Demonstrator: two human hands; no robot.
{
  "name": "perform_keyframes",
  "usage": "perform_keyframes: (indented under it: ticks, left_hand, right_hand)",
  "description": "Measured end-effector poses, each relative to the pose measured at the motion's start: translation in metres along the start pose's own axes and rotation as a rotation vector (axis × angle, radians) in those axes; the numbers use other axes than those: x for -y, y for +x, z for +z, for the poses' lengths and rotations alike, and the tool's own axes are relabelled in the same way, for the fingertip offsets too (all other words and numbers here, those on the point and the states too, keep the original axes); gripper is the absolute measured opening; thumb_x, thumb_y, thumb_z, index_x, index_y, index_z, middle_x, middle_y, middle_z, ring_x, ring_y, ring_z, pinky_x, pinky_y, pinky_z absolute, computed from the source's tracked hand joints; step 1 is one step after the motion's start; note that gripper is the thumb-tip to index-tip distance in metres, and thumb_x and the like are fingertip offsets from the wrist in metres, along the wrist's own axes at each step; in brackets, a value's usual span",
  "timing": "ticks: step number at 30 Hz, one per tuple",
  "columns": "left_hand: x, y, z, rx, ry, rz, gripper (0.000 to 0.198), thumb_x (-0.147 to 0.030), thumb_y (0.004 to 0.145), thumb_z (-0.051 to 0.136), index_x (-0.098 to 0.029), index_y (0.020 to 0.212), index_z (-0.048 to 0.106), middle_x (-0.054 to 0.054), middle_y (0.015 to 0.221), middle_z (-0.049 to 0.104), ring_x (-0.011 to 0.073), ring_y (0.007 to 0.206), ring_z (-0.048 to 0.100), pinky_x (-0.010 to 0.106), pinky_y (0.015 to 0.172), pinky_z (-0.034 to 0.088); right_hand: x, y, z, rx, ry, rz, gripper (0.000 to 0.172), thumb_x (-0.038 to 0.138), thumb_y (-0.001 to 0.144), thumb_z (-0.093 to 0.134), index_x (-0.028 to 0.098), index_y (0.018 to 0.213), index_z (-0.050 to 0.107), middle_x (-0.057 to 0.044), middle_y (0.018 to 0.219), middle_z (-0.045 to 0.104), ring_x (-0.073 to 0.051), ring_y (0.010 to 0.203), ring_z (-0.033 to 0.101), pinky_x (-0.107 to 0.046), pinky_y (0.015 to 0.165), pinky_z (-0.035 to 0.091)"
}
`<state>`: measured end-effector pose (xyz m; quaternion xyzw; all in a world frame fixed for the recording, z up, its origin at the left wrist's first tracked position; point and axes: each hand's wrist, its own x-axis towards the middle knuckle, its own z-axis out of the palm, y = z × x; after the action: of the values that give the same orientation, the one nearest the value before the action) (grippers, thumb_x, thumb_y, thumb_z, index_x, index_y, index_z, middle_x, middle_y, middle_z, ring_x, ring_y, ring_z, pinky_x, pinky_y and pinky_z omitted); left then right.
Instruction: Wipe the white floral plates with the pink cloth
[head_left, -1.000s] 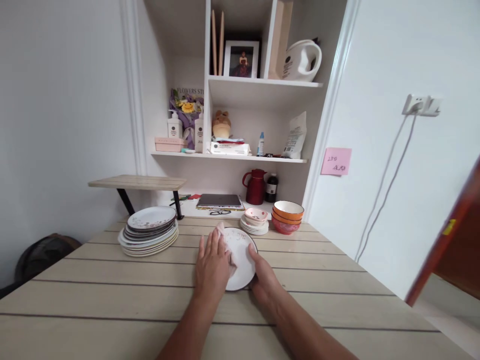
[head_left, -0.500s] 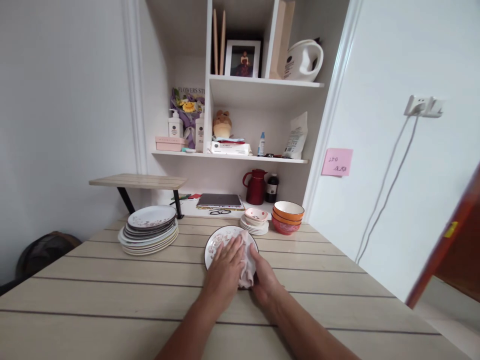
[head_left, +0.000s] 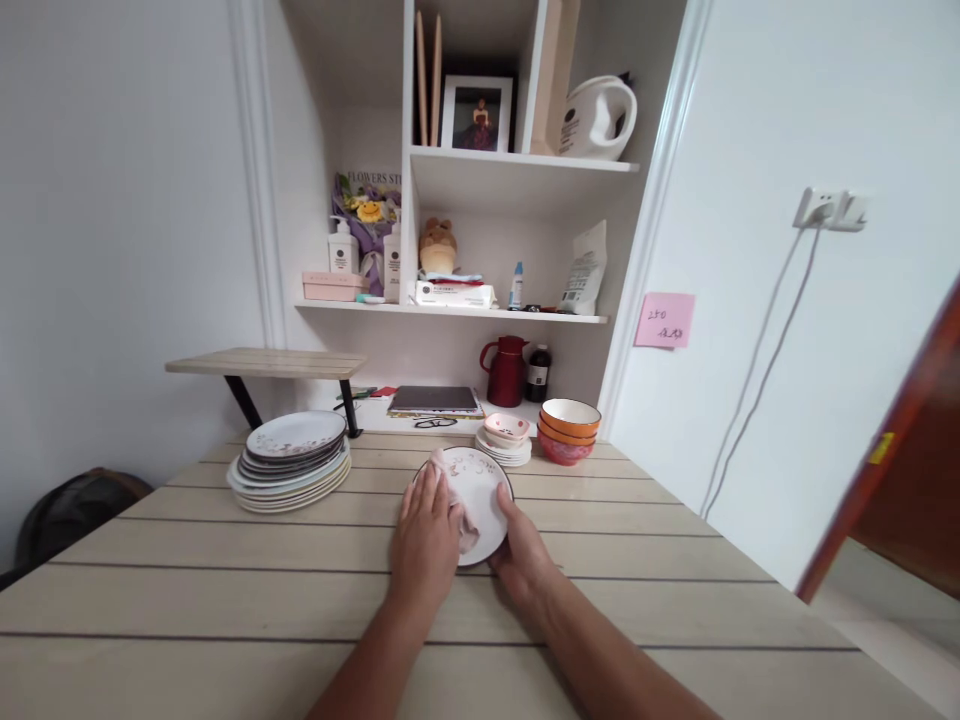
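**Cloth on plate, centre frame**

The left hand lies flat with fingers spread, pressing a crumpled pale pink cloth onto a round white flower-patterned plate. The right hand clamps its lower-right rim. The palm hides most of the cloth. Beneath is a pale slatted wooden table, with white wall shelves behind.
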<state>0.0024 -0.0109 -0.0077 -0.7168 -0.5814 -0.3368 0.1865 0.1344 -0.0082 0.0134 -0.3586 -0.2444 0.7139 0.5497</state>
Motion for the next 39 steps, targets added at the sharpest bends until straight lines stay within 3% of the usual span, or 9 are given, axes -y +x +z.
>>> perform_keyframes:
  ticks: [7, 11, 14, 16, 20, 23, 31, 39]
  left_hand:
    - [-0.002, 0.000, -0.001, 0.101, -0.281, 0.233, 0.054, -0.030, 0.098, 0.037, -0.023, 0.150, 0.030, 0.007, 0.158, 0.029, 0.0235, 0.147, 0.019, 0.048, 0.119, 0.020]
    - [-0.010, 0.001, -0.014, 0.258, -0.395, 0.310, 0.050, -0.031, 0.095, 0.043, -0.028, 0.145, 0.040, 0.004, 0.155, 0.035, 0.0244, 0.147, 0.021, 0.054, 0.119, 0.012]
    - [-0.016, 0.003, -0.025, 0.381, -0.420, 0.346, 0.045, -0.030, 0.095, 0.045, -0.029, 0.140, 0.048, 0.003, 0.153, 0.040, 0.0237, 0.145, 0.028, 0.053, 0.118, 0.017]
    - [-0.019, 0.003, -0.028, 0.413, -0.418, 0.360, 0.041, -0.030, 0.095, 0.044, -0.030, 0.135, 0.053, 0.002, 0.149, 0.046, 0.0225, 0.142, 0.034, 0.051, 0.117, 0.022]
    - [-0.018, 0.002, -0.022, 0.343, -0.359, 0.338, 0.036, -0.030, 0.097, 0.040, -0.030, 0.127, 0.060, 0.001, 0.142, 0.055, 0.0207, 0.136, 0.043, 0.050, 0.117, 0.023]
    - [-0.012, 0.003, -0.020, 0.260, -0.263, 0.296, 0.038, -0.033, 0.098, 0.038, -0.028, 0.131, 0.056, 0.003, 0.144, 0.053, 0.0213, 0.136, 0.043, 0.051, 0.118, 0.021]
    - [0.002, 0.006, -0.028, 0.235, -0.136, 0.121, 0.046, -0.035, 0.100, 0.028, -0.022, 0.138, 0.051, 0.009, 0.150, 0.043, 0.0241, 0.141, 0.036, 0.054, 0.117, 0.022]
    - [0.006, 0.000, -0.011, 0.195, -0.131, -0.053, 0.056, -0.031, 0.093, 0.047, -0.025, 0.148, 0.035, 0.013, 0.158, 0.029, 0.0302, 0.145, 0.025, 0.062, 0.114, 0.017]
  right_hand:
    - [-0.001, -0.006, 0.004, 0.174, 0.003, -0.020, 0.046, 0.050, 0.089, 0.056, 0.016, 0.120, 0.064, -0.009, 0.119, 0.070, -0.021, 0.109, 0.066, -0.031, 0.093, 0.051]
    - [0.001, -0.005, 0.005, 0.214, 0.115, 0.080, 0.049, 0.052, 0.090, 0.053, 0.016, 0.122, 0.062, -0.011, 0.118, 0.070, -0.023, 0.110, 0.066, -0.036, 0.094, 0.051]
    - [0.007, 0.002, 0.000, 0.142, 0.184, 0.185, 0.058, 0.059, 0.087, 0.051, 0.010, 0.115, 0.063, -0.016, 0.107, 0.073, -0.028, 0.107, 0.067, -0.042, 0.091, 0.052]
    - [0.014, 0.008, -0.007, 0.051, 0.216, 0.175, 0.061, 0.061, 0.087, 0.049, 0.008, 0.113, 0.063, -0.017, 0.099, 0.074, -0.030, 0.103, 0.068, -0.045, 0.089, 0.053]
    - [0.030, 0.018, -0.020, -0.085, 0.297, 0.008, 0.052, 0.051, 0.089, 0.052, 0.011, 0.121, 0.059, -0.012, 0.093, 0.076, -0.027, 0.098, 0.069, -0.044, 0.089, 0.053]
    - [0.035, 0.019, -0.023, -0.101, 0.308, -0.060, 0.051, 0.049, 0.087, 0.057, 0.014, 0.124, 0.059, -0.010, 0.095, 0.076, -0.026, 0.097, 0.069, -0.042, 0.089, 0.053]
    - [0.013, 0.009, -0.010, -0.087, 0.120, -0.036, 0.050, 0.050, 0.082, 0.065, 0.014, 0.116, 0.064, -0.011, 0.110, 0.073, -0.024, 0.099, 0.069, -0.035, 0.082, 0.055]
    - [-0.001, -0.002, -0.001, 0.014, -0.034, 0.023, 0.049, 0.052, 0.083, 0.063, 0.015, 0.115, 0.065, -0.011, 0.105, 0.075, -0.024, 0.092, 0.071, -0.034, 0.077, 0.056]
